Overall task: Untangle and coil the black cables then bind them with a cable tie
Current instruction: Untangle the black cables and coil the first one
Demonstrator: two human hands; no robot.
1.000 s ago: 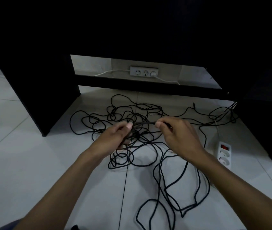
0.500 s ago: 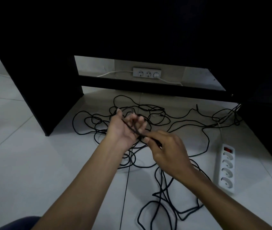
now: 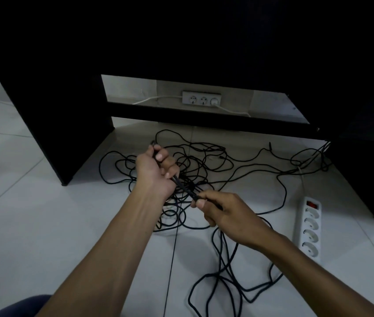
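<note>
Tangled black cables (image 3: pixel 206 161) sprawl over the white tiled floor under a dark desk, with more loops (image 3: pixel 222 277) nearer to me. My left hand (image 3: pixel 156 170) is raised, palm side turned toward me, its fingers curled round a doubled stretch of black cable. My right hand (image 3: pixel 220 211) pinches the same stretch lower down, between thumb and fingers. The short taut piece of cable (image 3: pixel 184 187) runs diagonally between both hands. No cable tie is visible.
A white power strip (image 3: pixel 309 227) with a red switch lies on the floor at the right. A white wall socket strip (image 3: pixel 201 100) sits behind the desk's crossbar (image 3: pixel 204 118). Dark desk panels (image 3: pixel 44 110) stand left and right.
My left hand has closed its fingers round the cable and turned slightly. My right hand has slid down and to the right along it, lengthening the stretch between the hands.
</note>
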